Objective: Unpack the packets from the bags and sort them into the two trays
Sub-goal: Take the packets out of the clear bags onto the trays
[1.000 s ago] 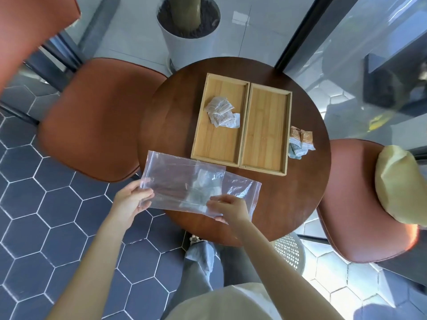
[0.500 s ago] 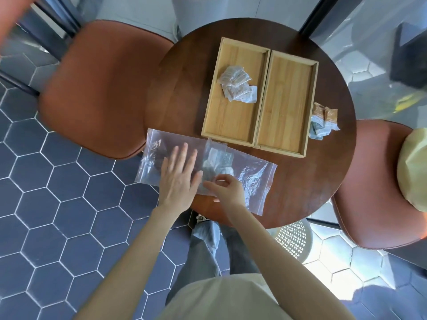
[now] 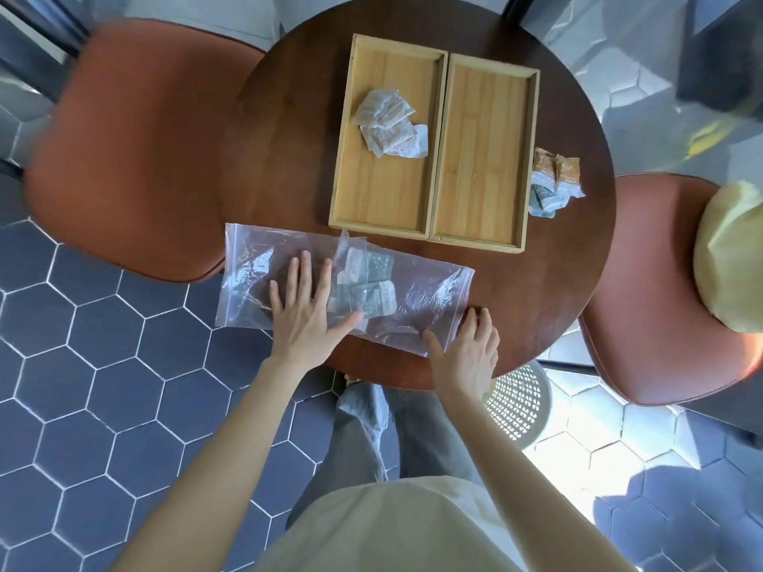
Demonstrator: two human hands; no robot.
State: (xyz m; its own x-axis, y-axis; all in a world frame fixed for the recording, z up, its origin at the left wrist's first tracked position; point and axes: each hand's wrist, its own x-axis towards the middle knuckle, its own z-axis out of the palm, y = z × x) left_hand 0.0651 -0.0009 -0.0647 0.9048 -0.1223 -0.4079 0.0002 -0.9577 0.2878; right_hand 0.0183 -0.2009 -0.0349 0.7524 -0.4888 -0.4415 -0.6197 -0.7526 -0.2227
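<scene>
Left hand (image 3: pixel 303 313) flat, fingers spread, pressing left zip bag (image 3: pixel 264 278) onto round table (image 3: pixel 285 130). Right hand (image 3: pixel 468 348) at near right corner of second zip bag (image 3: pixel 417 295), fingers slightly bent on plastic; actual pinch unclear. Packets (image 3: pixel 365 284) inside blurred by overlapping film. White packets (image 3: pixel 390 123) in left tray (image 3: pixel 351 171); right tray (image 3: pixel 485 158) beside it. Brown and grey packets (image 3: pixel 553 179) right of trays, partly behind rim.

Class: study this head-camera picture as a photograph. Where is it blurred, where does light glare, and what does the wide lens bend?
Head view: the orange chair at left is smeared by motion blur; sunlight burns out the floor by the white perforated stool; the clear bags catch pale sheen, veiling the packets inside; the wide lens bows the round table's edge.
</scene>
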